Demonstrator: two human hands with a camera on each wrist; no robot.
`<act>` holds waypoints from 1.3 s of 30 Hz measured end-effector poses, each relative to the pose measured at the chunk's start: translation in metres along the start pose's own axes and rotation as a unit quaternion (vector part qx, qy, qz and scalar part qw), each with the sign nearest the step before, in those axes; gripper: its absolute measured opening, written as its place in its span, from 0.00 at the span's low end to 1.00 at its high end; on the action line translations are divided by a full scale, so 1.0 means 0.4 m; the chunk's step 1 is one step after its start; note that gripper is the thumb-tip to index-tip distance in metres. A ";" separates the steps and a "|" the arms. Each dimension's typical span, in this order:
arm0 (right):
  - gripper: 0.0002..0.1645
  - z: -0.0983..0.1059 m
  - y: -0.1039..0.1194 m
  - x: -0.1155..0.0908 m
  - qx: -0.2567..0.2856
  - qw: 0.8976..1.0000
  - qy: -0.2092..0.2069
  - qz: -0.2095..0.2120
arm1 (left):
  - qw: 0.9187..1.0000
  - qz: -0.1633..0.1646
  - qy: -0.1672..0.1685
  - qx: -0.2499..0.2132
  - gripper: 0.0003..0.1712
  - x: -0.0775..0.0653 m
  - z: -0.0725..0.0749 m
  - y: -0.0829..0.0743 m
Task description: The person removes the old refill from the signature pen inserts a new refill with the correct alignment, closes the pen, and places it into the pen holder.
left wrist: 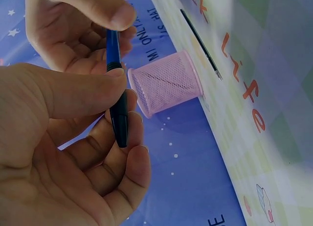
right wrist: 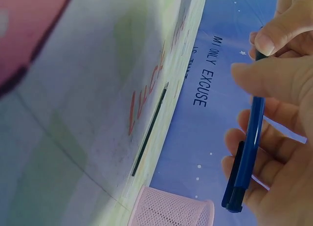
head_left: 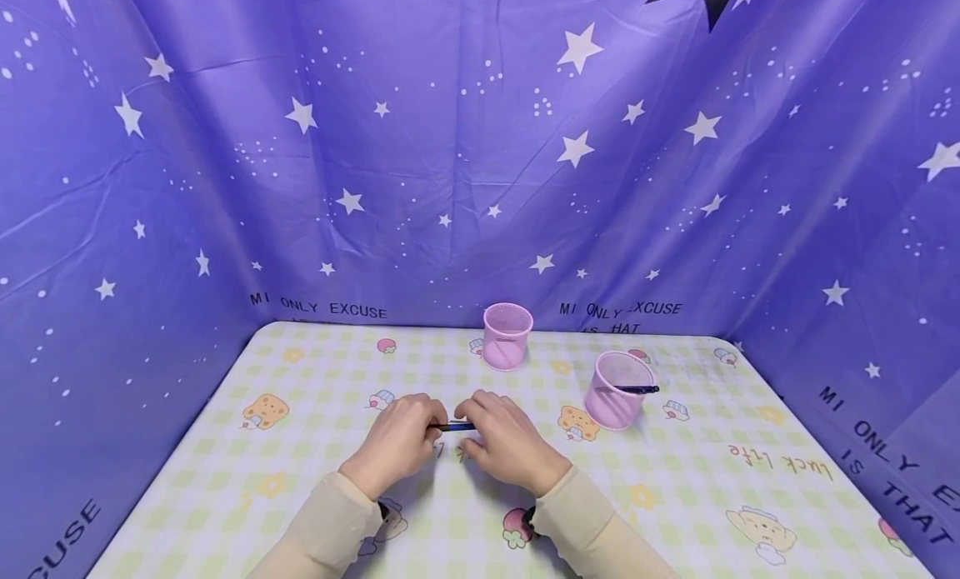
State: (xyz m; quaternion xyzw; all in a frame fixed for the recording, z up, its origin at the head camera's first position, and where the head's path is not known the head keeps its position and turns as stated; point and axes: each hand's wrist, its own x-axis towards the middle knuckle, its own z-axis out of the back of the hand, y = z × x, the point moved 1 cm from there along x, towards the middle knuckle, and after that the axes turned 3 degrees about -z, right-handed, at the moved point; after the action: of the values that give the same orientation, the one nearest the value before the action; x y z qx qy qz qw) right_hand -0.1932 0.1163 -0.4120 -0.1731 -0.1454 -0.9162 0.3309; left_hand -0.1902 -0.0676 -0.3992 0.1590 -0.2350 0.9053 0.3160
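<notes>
A blue pen (head_left: 455, 426) with a black front end and clip is held crosswise above the table between both hands. My left hand (head_left: 401, 437) pinches it by the black front section (left wrist: 118, 123), thumb on top. The right hand (head_left: 510, 437) grips the blue barrel (right wrist: 250, 143), with the clip end showing past its curled fingers. Below them, a thin dark pen refill (left wrist: 200, 42) lies on the tablecloth, visible in both wrist views. From the head view the hands cover most of the pen.
Two pink mesh pen cups stand on the checked tablecloth (head_left: 187, 479): one cup (head_left: 506, 350) at the back middle, another cup (head_left: 611, 404) nearer on the right. Dark pens (head_left: 637, 389) lean out of the nearer cup. A purple star-patterned curtain (head_left: 450, 146) surrounds the table.
</notes>
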 end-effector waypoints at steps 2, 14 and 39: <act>0.18 0.001 -0.001 0.000 0.000 1.000 -0.003 -0.002 | 1.000 0.001 -0.001 -0.001 0.11 0.000 0.000 0.000; 0.13 0.003 -0.003 0.002 -0.002 0.999 -0.032 0.010 | 1.000 0.001 0.000 -0.006 0.11 0.001 0.000 -0.001; 0.05 -0.005 0.000 0.003 -0.024 0.999 0.014 0.027 | 1.000 -0.009 -0.015 0.022 0.12 -0.001 0.000 -0.003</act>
State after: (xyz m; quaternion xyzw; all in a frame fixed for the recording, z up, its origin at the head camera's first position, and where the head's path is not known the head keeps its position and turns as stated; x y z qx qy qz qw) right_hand -0.1943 0.1148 -0.4133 -0.1724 -0.1139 -0.9124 0.3532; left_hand -0.1890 -0.0670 -0.3991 0.1812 -0.2186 0.9050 0.3169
